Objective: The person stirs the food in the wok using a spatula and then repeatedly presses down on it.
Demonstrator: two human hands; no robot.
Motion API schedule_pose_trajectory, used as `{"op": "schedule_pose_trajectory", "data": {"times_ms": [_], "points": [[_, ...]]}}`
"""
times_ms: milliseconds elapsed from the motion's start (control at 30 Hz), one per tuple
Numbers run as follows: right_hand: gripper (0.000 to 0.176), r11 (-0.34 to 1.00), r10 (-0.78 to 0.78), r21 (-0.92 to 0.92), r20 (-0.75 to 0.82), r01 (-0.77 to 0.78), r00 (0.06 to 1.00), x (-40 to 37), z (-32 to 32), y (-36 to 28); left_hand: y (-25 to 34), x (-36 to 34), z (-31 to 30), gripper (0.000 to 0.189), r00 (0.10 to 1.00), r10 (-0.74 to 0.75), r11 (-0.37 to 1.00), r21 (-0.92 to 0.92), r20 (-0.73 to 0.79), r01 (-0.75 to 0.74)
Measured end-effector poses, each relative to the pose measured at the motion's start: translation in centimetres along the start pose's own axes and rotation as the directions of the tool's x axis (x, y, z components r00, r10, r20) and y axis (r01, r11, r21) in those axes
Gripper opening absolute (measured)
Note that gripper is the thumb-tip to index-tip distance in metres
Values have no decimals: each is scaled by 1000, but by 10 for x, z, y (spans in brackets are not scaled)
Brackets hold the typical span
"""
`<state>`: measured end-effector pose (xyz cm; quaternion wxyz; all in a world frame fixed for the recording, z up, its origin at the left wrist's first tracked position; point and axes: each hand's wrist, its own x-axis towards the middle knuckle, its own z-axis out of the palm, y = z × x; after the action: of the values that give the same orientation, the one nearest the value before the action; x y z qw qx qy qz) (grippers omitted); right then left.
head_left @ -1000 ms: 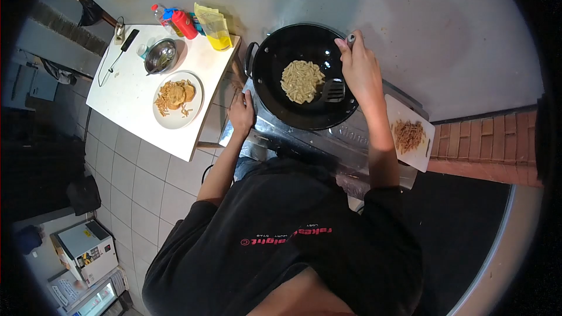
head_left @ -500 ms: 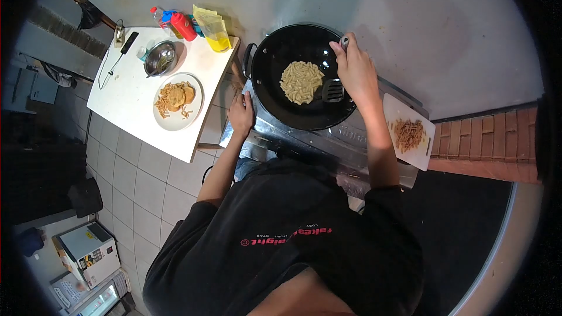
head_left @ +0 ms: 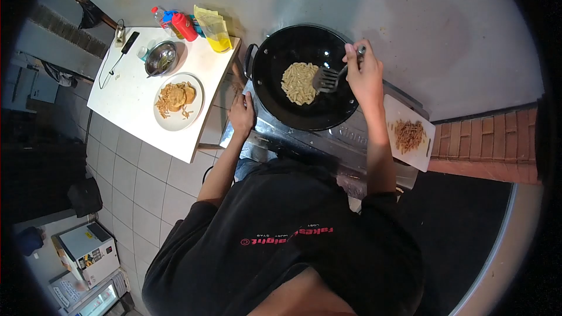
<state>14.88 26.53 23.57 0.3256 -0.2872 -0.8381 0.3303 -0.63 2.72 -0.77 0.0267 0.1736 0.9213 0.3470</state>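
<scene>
While the right hand [head_left: 364, 73] is closed round the spatula [head_left: 326, 79], its blade meets the right edge of the food pile [head_left: 298, 82] mid-pan [head_left: 304, 116], handle slanting away rightward; the left hand [head_left: 241, 114] rests loose and empty on the stove [head_left: 293, 140], beside the pan

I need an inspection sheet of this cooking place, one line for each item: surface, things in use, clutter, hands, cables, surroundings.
Surface: metal stove top bears the wok; white table stands to its left.
Job's things: black wok with pale food pieces; slotted spatula at the pile's right edge.
Clutter: on the table a plate of fried food, metal bowl, red bottle, yellow bag; on the right a white board with shreds.
Hands: right hand grips the spatula handle; left hand rests on the stove edge.
Cables: thin cable lies on the table.
Surroundings: tiled floor, brick ledge.
</scene>
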Motion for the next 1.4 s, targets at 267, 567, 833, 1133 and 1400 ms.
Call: {"op": "schedule_pose_trajectory", "data": {"times_ms": [267,567,833,1133,1400], "points": [[21,811,231,570,-108,-130,967,-31,24,45,1,1,-1,53,1000,9,1000,-3,6,-9],[19,827,187,548,-58,-125,981,-68,48,52,2,0,-1,52,1000,11,1000,-3,0,-11],[16,967,24,255,28,-30,999,-81,37,38,0,0,-1,52,1000,3,1000,-1,12,-3],[16,958,-31,287,140,-11,990,-94,36,44,-5,1,2,54,999,0,1000,-4,49,1],[18,971,-134,214,123,105,983,-101,21,25,1,0,-3,55,998,-13,1000,6,57,13]]}}
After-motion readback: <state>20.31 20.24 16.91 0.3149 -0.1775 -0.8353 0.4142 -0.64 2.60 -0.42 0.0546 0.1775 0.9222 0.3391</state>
